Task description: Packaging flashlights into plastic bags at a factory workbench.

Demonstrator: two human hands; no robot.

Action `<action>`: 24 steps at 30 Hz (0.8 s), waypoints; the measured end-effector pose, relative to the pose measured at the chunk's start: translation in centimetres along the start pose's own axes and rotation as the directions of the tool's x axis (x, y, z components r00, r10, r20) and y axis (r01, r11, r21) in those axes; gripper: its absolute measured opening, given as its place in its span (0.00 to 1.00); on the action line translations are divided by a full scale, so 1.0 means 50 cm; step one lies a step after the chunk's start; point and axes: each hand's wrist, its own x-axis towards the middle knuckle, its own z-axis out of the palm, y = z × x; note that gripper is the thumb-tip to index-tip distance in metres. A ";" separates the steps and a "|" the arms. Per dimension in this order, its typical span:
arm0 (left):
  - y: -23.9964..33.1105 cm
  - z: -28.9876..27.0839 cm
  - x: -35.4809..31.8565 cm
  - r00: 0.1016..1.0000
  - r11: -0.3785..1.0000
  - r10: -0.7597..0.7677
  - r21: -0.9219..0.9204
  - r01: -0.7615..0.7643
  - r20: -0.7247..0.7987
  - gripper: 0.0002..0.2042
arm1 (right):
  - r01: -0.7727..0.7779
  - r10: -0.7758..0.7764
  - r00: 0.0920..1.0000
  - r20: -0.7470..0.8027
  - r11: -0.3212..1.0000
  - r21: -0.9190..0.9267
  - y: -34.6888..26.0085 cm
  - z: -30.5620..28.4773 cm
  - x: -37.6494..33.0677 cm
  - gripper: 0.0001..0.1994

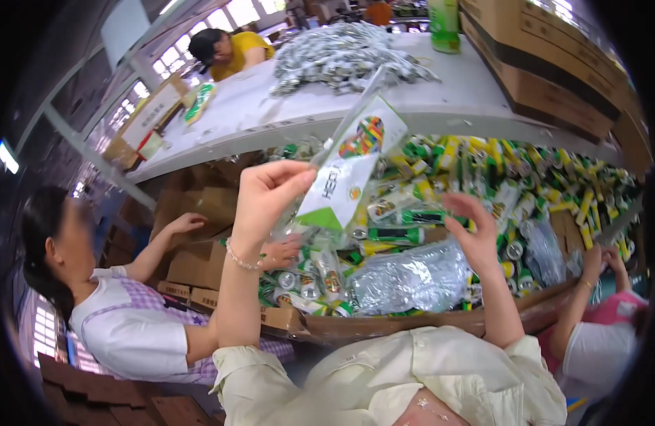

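Note:
Raised in front of me, my left hand pinches the edge of a white and green printed packet with a clear plastic edge. The packet is tilted, its upper end leaning right. Lower and to the right, my right hand hangs over a large bin with its fingers apart and nothing visible in them. Under both hands lie many green, yellow and white cylindrical pieces, some in clear wrapping. A bundle of clear plastic bags rests on them, just below my right hand.
Cardboard walls edge the bin. Above it, a white shelf bears a heap of silvery-white strips, a green bottle and large cartons. A co-worker reaches in from the left; another works at the right.

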 end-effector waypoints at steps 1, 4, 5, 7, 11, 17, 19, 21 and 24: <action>-0.019 0.011 -0.005 0.999 0.999 -0.010 -0.033 0.012 0.048 0.09 | 0.052 -0.052 0.999 -0.010 0.998 0.024 -0.015 -0.002 0.012 0.20; -0.037 0.053 -0.020 0.970 0.970 -0.129 -0.180 0.167 0.206 0.08 | 0.219 -0.211 0.971 -0.113 0.974 0.060 -0.052 -0.012 0.048 0.24; -0.045 0.065 -0.019 0.964 0.967 -0.130 -0.186 0.175 0.231 0.08 | 0.204 -0.197 0.972 -0.126 0.978 0.043 -0.060 -0.013 0.058 0.24; -0.061 0.077 -0.027 0.938 0.939 -0.163 -0.244 0.242 0.305 0.09 | 0.196 -0.162 0.980 -0.114 0.885 0.423 -0.067 -0.009 0.072 0.19; -0.064 0.089 -0.029 0.929 0.933 -0.192 -0.234 0.273 0.317 0.10 | -0.014 0.031 0.999 -0.035 0.912 0.410 -0.054 -0.031 0.067 0.05; -0.089 0.056 -0.041 0.960 0.968 -0.103 -0.196 0.157 0.262 0.15 | -0.094 0.158 0.978 -0.135 0.917 0.388 0.014 -0.076 0.041 0.06; -0.092 0.046 -0.050 0.975 0.970 -0.087 -0.208 0.129 0.204 0.16 | -0.042 0.137 0.954 -0.267 0.942 0.334 0.009 -0.084 0.029 0.06; -0.104 0.016 -0.068 0.996 0.981 -0.078 -0.176 0.082 0.033 0.15 | 0.059 0.018 0.864 -0.503 0.989 0.137 0.008 -0.090 0.018 0.05; -0.170 0.004 -0.101 0.980 0.975 -0.159 -0.173 0.137 -0.118 0.14 | 0.206 -0.407 0.737 -0.540 0.896 -0.394 0.002 -0.111 -0.037 0.03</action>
